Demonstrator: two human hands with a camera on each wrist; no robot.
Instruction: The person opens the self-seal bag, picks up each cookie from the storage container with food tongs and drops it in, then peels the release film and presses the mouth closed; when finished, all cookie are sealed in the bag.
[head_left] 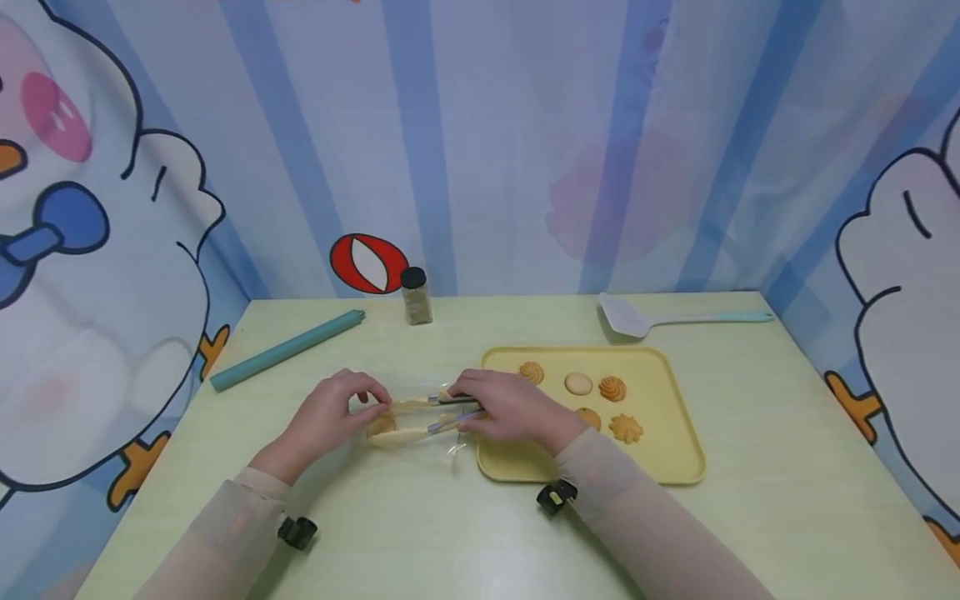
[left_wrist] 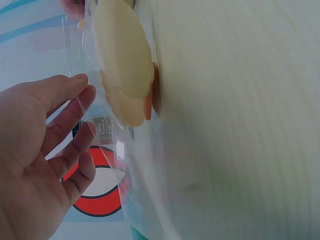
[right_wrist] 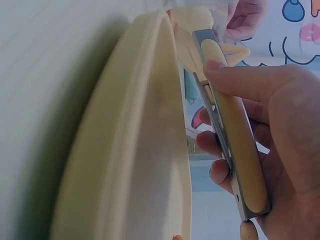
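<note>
My left hand (head_left: 326,419) pinches the edge of a clear plastic bag (left_wrist: 145,185) between thumb and index finger. In my right hand (head_left: 521,407) is a pair of tongs (right_wrist: 234,135), gripped by its metal handles with cream inlays. The tongs' broad cream tips (left_wrist: 125,50) reach left into the bag. Near those tips sits a round cookie (head_left: 381,426), partly hidden; whether the tips squeeze it I cannot tell. Beneath my right forearm lies a yellow tray (head_left: 678,417) bearing several cookies, among them a swirled one (head_left: 612,388) and a star-shaped one (head_left: 626,428).
A teal rolled or stick-like object (head_left: 288,350) lies at the back left. Beside it stands a small black-capped spice jar (head_left: 416,298). Behind the tray, a spatula (head_left: 626,318) with a pale blade lies along the table's back edge. A printed curtain (head_left: 495,150) hangs behind.
</note>
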